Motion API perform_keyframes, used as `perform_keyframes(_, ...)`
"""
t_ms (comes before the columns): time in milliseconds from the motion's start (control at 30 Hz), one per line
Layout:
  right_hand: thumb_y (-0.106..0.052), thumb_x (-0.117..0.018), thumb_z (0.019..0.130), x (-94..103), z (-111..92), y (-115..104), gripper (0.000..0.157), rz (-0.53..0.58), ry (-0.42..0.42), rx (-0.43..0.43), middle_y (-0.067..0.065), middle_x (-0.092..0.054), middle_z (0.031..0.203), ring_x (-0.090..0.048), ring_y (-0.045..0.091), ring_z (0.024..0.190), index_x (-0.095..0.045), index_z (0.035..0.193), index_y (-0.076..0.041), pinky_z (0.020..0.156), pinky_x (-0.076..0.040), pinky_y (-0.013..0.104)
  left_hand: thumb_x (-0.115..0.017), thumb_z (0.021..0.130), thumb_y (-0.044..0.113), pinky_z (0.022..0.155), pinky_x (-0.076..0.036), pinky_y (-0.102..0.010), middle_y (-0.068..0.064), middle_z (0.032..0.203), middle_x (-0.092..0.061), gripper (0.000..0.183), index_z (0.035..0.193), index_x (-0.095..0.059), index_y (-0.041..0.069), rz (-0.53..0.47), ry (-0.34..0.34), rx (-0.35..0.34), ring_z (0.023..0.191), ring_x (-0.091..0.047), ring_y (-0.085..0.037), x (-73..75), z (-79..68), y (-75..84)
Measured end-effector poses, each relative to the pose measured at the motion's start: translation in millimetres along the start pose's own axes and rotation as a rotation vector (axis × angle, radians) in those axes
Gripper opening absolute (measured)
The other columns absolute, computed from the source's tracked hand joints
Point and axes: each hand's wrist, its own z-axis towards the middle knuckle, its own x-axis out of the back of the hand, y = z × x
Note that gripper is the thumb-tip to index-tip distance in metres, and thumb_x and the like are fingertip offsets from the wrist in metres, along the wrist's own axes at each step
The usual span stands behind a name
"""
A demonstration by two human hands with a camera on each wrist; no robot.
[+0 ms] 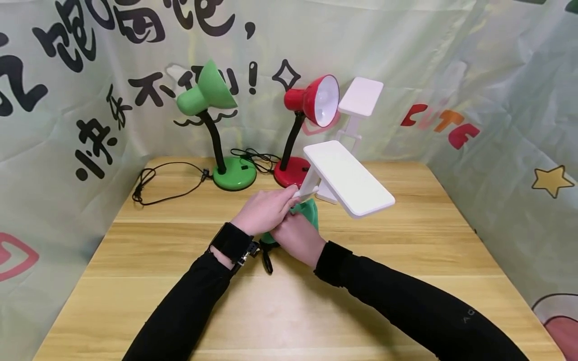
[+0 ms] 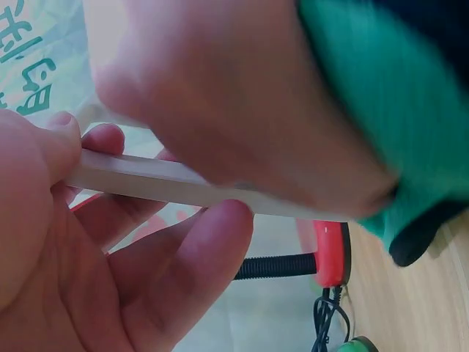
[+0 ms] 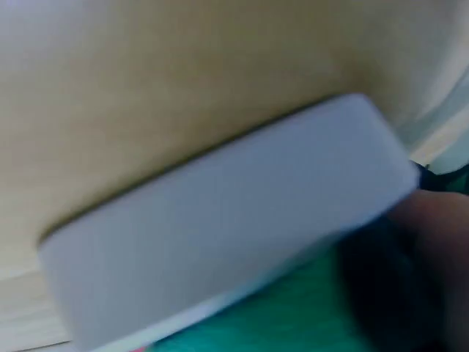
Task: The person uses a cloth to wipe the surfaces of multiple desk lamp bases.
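Observation:
A white desk lamp with a flat rectangular head (image 1: 348, 178) is held above the table. My left hand (image 1: 263, 210) pinches its slim white arm (image 2: 139, 176) between thumb and fingers. Close against the left hand, my right hand (image 1: 299, 238) grips a green cloth (image 1: 310, 211) beside the lamp's arm. A dark piece (image 1: 267, 259) hangs below the cloth. The right wrist view is blurred; it has a white slab of the lamp (image 3: 227, 220) over the wood, with green cloth (image 3: 271, 308) beside it. The right fingers are largely hidden.
Along the back of the wooden table (image 1: 158, 301) stand a green lamp (image 1: 234, 173), a red lamp (image 1: 322, 100) and another white lamp (image 1: 361, 96). Black cords (image 1: 171, 199) lie at back left. Printed fabric (image 1: 496, 75) hangs behind and at both sides.

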Motion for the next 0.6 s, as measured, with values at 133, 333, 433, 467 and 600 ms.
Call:
perform_keyframes(133,-0.01,-0.067,0.089,15.8,-15,-6,0.009,-0.007,-0.048,0.039,0.002,-0.07,0.093,-0.062,0.017,0.086,-0.075,0.09,-0.016,0.064,-0.052,0.03,-0.034,0.106,0.044,0.05,-0.037,-0.029,0.005,0.073,-0.055,0.024,0.103,-0.047,0.024,0.024,-0.004,-0.014,0.059,-0.053,-0.015,0.0,0.4,-1.5)
perform_keyframes(333,-0.016,-0.073,0.083,45.4,-48,-17,0.004,-0.021,-0.133,0.101,-0.004,-0.068,0.08,-0.058,0.016,0.076,-0.074,0.081,-0.02,0.054,-0.046,0.029,-0.03,0.106,0.047,0.049,-0.034,-0.027,0.007,0.075,-0.056,0.028,0.104,-0.047,0.024,0.016,-0.028,-0.016,0.057,-0.048,-0.013,-1.4,2.4,-1.9)
perform_keyframes(433,-0.017,-0.075,0.082,52.2,-55,-18,0.004,-0.03,-0.144,0.116,-0.005,-0.067,0.078,-0.057,0.017,0.074,-0.073,0.08,-0.02,0.054,-0.044,0.029,-0.031,0.106,0.047,0.05,-0.034,-0.027,0.01,0.08,-0.058,0.029,0.104,-0.047,0.024,0.013,-0.031,-0.01,0.06,-0.05,-0.011,-1.3,3.1,-2.1)
perform_keyframes(467,-0.018,-0.075,0.082,52.0,-55,-18,0.003,-0.028,-0.144,0.116,-0.005,-0.067,0.078,-0.057,0.017,0.074,-0.073,0.08,-0.02,0.054,-0.045,0.03,-0.031,0.106,0.047,0.05,-0.034,-0.027,0.01,0.08,-0.058,0.029,0.104,-0.048,0.024,0.012,-0.03,-0.009,0.06,-0.05,-0.012,-1.3,3.1,-2.3)
perform_keyframes(600,-0.016,-0.074,0.083,41.1,-44,-13,0.004,-0.01,-0.128,0.093,-0.003,-0.068,0.081,-0.058,0.018,0.075,-0.074,0.083,-0.02,0.055,-0.047,0.03,-0.031,0.106,0.047,0.048,-0.033,-0.026,0.008,0.075,-0.056,0.028,0.104,-0.047,0.024,0.024,-0.02,-0.012,0.057,-0.048,-0.013,-1.1,2.0,-3.0)
